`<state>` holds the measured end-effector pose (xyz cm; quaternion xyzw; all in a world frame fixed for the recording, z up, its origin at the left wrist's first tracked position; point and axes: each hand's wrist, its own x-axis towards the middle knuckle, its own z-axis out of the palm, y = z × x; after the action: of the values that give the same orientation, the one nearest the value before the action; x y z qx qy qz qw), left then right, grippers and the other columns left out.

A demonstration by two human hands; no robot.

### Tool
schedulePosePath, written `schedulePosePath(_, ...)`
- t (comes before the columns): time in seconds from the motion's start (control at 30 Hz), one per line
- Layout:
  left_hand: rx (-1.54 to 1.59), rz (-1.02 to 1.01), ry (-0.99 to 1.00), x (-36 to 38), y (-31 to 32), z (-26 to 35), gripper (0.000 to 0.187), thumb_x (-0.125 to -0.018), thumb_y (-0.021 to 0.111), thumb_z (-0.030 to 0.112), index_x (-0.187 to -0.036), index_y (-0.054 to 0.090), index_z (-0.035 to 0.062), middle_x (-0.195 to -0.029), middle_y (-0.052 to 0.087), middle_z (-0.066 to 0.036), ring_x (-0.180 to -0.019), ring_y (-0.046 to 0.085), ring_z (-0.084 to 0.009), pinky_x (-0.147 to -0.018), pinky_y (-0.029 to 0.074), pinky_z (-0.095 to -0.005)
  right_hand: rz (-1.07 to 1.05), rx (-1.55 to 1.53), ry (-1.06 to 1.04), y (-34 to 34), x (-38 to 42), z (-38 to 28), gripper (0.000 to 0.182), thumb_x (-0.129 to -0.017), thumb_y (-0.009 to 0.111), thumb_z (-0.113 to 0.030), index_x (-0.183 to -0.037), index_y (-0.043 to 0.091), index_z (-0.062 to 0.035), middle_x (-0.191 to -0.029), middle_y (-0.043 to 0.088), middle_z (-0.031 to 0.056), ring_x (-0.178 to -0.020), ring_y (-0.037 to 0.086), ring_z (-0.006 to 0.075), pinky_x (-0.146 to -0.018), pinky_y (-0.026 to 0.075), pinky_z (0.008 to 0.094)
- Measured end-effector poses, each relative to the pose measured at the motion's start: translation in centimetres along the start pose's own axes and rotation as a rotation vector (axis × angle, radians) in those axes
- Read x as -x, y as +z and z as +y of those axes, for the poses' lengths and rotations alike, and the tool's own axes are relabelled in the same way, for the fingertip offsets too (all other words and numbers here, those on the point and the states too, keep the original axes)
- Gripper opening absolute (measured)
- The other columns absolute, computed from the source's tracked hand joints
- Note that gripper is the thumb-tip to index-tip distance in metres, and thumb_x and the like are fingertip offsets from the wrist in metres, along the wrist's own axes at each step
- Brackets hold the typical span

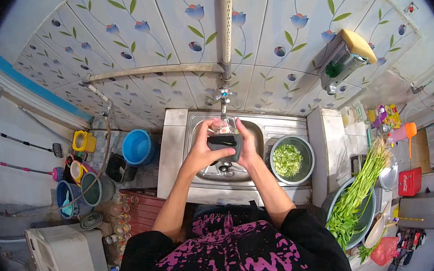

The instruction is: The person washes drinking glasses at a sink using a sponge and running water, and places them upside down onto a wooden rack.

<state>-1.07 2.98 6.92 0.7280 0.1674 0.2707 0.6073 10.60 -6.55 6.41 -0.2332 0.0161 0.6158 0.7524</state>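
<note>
Over the sink [261, 120] my left hand [203, 147] and my right hand [248, 148] are closed around a dark grey, box-like container [227, 141] with a clear upper part, gripping it from both sides. Its exact kind does not show. Directly above stands the tap [224, 98], whose spout points down at the container's far end. Metal utensils [225, 169] lie in the basin below my hands. To the right of the basin, a grey bowl [308, 169] of chopped greens [287, 160] rests on the drainboard.
At the right a large basin [368, 221] holds long leafy greens [362, 188]. A soap dispenser [340, 66] with a sponge hangs on the tiled wall. Blue [138, 147] and grey buckets [96, 189], a hose [105, 150] and glass jars [123, 218] stand on the left.
</note>
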Motion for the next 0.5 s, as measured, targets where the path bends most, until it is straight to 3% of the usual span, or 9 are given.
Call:
schedulePosePath(0.07, -0.058, -0.027, 0.094, 0.0, -0.1, 0.7, 0.044, -0.094, 0.07, 0.024, -0.128, 0.057, -0.0009, -0.117, 0.064, -0.01, -0.108, 0.06, -0.0187, -0.096, 0.045, -0.0309, -0.027, -0.004, 0.016, -1.3, -0.4, 0.4, 0.057, -0.1, 0.047, -0.056, -0.129, 0.06, -0.0088, -0.114, 0.07, 0.0087, -0.097, 0.069, 0.0232, -0.085, 0.056, 0.0399)
schedulePosePath(0.17, -0.012, 0.083, -0.294, -0.7, -0.7, 1.6, 0.049, -0.091, 0.074, 0.029, -0.126, 0.056, -0.0003, -0.12, 0.063, -0.011, -0.114, 0.059, -0.0209, -0.099, 0.045, -0.0331, -0.083, -0.015, 0.045, -3.5, -1.0, 0.8, 0.057, -0.101, 0.046, -0.055, -0.131, 0.059, -0.0086, -0.114, 0.071, 0.0079, -0.098, 0.069, 0.0231, -0.086, 0.056, 0.0387)
schedulePosePath(0.27, 0.065, 0.025, -0.258, -0.4, -1.1, 0.6, 0.05, -0.092, 0.073, 0.029, -0.128, 0.055, -0.0002, -0.12, 0.063, -0.011, -0.114, 0.059, -0.021, -0.099, 0.045, -0.033, -0.252, 0.011, 0.108, -3.4, -1.3, -0.1, 0.057, -0.101, 0.046, -0.054, -0.134, 0.058, -0.0083, -0.117, 0.07, 0.0078, -0.098, 0.069, 0.0223, -0.085, 0.056, 0.0388)
schedulePosePath(0.33, 0.103, 0.003, -0.239, 0.1, -1.2, 0.0, 0.05, -0.092, 0.073, 0.029, -0.129, 0.055, -0.0001, -0.121, 0.063, -0.011, -0.114, 0.059, -0.0211, -0.099, 0.045, -0.0329, -0.201, 0.056, 0.087, -3.2, -1.7, 0.1, 0.056, -0.101, 0.046, -0.053, -0.133, 0.059, -0.0084, -0.117, 0.07, 0.009, -0.101, 0.069, 0.0228, -0.087, 0.056, 0.0394)
schedulePosePath(0.43, 0.014, -0.067, -0.004, 0.6, -0.4, 1.0, 0.047, -0.092, 0.073, 0.029, -0.125, 0.055, -0.0001, -0.118, 0.063, -0.011, -0.114, 0.059, -0.0207, -0.099, 0.045, -0.0326, -0.098, 0.146, 0.041, -2.2, -1.7, 0.3, 0.054, -0.101, 0.048, -0.052, -0.131, 0.06, -0.0085, -0.118, 0.069, 0.0113, -0.107, 0.067, 0.0239, -0.092, 0.054, 0.0405)
schedulePosePath(0.47, 0.013, -0.067, -0.003, 0.4, -0.6, 0.9, 0.047, -0.092, 0.073, 0.029, -0.125, 0.055, -0.0001, -0.118, 0.063, -0.011, -0.114, 0.059, -0.0207, -0.099, 0.045, -0.0326, -0.079, 0.093, 0.03, -2.4, -1.8, 0.4, 0.053, -0.102, 0.048, -0.051, -0.131, 0.06, -0.0085, -0.117, 0.069, 0.0113, -0.106, 0.067, 0.0235, -0.093, 0.054, 0.0407)
schedulePosePath(0.5, 0.03, -0.028, -0.143, 0.1, -1.0, 0.8, 0.045, -0.092, 0.073, 0.028, -0.122, 0.056, -0.0002, -0.115, 0.064, -0.01, -0.112, 0.06, -0.0202, -0.099, 0.045, -0.0326, -0.057, 0.039, 0.021, -2.5, -1.7, 0.5, 0.052, -0.102, 0.047, -0.05, -0.131, 0.06, -0.0085, -0.117, 0.069, 0.0112, -0.106, 0.067, 0.0232, -0.093, 0.054, 0.0409)
